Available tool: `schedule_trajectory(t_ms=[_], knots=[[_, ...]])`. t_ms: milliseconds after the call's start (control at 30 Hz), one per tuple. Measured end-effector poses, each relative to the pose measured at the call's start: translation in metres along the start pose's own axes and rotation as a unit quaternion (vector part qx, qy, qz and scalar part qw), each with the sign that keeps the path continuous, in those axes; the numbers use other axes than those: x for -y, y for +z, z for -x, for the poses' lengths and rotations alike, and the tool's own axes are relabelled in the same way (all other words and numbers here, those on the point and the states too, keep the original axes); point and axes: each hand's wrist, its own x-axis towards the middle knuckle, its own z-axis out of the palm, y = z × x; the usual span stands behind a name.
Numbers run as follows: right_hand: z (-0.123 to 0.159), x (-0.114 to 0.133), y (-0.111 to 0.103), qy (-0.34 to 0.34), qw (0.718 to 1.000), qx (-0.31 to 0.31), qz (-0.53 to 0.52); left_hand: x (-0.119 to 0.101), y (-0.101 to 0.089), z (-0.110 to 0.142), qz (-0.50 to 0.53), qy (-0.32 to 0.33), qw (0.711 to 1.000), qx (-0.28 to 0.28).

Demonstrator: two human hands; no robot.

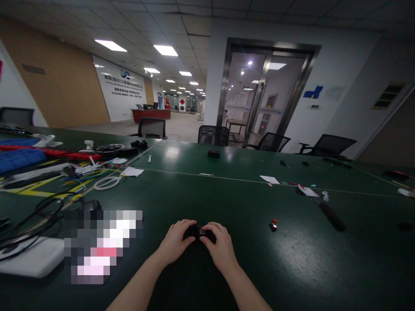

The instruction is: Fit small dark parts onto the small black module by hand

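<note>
Small black object (199, 232), partly hidden, between both hands at the near side of the glossy green desk (181, 196); desk contact unclear from where I stand. Left hand (176, 240): fingers gripping its left end. Right hand (222, 244): fingers gripping its right end. Black rectangular block (213, 154) well beyond.

Dim o/all, bright ceiling panels (165, 50), glare on tabletop (292, 255), pixelated patch (100, 250) lower L.
</note>
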Motion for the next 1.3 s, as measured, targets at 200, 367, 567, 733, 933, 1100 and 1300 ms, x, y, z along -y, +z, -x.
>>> schedule_trajectory(t_ms=[200, 367, 567, 733, 933, 1100, 1300], knots=[[-0.002, -0.008, -0.001, -0.021, 0.998, -0.031, -0.052, -0.004, -0.002, -0.001, -0.002, -0.013, 1.000, 0.006], [-0.001, -0.009, -0.005, -0.008, 0.997, -0.047, -0.059, -0.008, -0.005, -0.001, 0.003, -0.018, 1.000, 0.010], [0.003, -0.007, -0.013, 0.000, 0.992, -0.076, -0.104, -0.003, -0.002, -0.001, 0.004, -0.020, 1.000, 0.007], [0.003, -0.011, -0.018, -0.003, 0.985, -0.109, -0.132, 0.001, -0.001, 0.000, 0.006, -0.016, 1.000, 0.009], [0.001, -0.019, -0.021, -0.001, 0.978, -0.149, -0.147, 0.004, 0.001, 0.001, 0.012, -0.016, 1.000, 0.011], [0.000, -0.023, -0.020, -0.005, 0.964, -0.197, -0.181, 0.000, -0.002, 0.000, 0.007, -0.022, 1.000, 0.019], [-0.001, -0.025, -0.020, 0.000, 0.952, -0.215, -0.218, -0.004, -0.005, 0.001, 0.011, -0.042, 0.999, 0.026]])
